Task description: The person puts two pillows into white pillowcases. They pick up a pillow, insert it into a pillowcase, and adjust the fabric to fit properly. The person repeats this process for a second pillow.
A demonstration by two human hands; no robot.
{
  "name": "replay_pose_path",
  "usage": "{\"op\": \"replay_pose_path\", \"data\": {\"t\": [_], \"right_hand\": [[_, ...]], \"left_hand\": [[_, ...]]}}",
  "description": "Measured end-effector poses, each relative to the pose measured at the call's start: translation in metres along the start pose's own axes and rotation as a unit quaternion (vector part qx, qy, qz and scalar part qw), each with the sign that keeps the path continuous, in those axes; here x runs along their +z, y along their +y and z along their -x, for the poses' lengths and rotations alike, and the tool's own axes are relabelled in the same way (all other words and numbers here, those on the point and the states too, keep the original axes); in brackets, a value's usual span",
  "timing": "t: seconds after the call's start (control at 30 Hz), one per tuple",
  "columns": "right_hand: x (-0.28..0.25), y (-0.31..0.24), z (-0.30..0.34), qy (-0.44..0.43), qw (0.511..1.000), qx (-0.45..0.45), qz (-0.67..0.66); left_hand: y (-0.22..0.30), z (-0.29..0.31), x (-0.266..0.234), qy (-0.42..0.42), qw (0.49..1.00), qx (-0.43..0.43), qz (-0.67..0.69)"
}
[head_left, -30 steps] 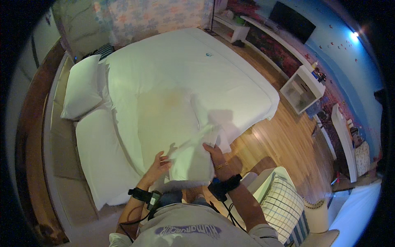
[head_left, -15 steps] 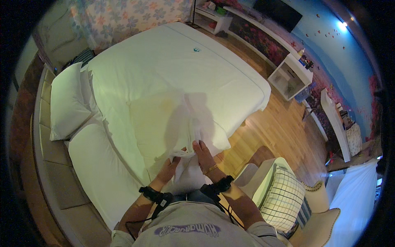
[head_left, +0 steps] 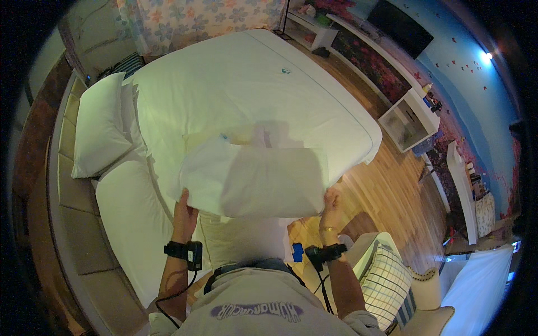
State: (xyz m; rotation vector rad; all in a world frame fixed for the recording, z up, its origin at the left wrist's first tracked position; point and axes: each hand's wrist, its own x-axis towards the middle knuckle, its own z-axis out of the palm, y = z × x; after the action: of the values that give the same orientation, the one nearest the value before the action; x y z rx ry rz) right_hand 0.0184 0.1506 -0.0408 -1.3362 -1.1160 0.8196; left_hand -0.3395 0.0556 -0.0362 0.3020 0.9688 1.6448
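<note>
A white pillowcase [head_left: 252,179] is stretched wide in front of me, its flat near edge running from one hand to the other. My left hand [head_left: 185,214] is closed on its near left corner. At the opposite corner, my right hand [head_left: 332,203] pinches the cloth. Below the pillowcase, against my waist, lies a cream pillow [head_left: 241,238], its far part hidden under the cloth. All this is over the near side of the bed, whose white cover [head_left: 224,78] spreads out beyond.
Two white pillows [head_left: 103,126] [head_left: 131,218] lie along the padded headboard [head_left: 84,235] on the left. An armchair [head_left: 428,319] with a checked cushion [head_left: 384,283] stands at the near right. White wall cabinets [head_left: 409,120] and wooden floor [head_left: 358,190] lie beyond the bed's right side.
My hands have moved apart, left and right. The pillowcase, bunched between them before, is now spread out flat, and the pillow near my waist shows more.
</note>
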Motion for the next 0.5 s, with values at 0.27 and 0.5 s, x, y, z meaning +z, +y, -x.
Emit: {"op": "replay_pose_path", "data": {"t": [0.27,0.5], "right_hand": [[-0.027,0.135,0.05,-0.227,0.885,0.194,0.358],[0.009,0.146,0.052,-0.282,0.904,0.105,0.302]], "left_hand": [[-0.117,0.01,-0.134,0.168,0.947,-0.221,-0.164],[-0.119,-0.025,-0.139,0.191,0.887,-0.069,-0.414]]}}
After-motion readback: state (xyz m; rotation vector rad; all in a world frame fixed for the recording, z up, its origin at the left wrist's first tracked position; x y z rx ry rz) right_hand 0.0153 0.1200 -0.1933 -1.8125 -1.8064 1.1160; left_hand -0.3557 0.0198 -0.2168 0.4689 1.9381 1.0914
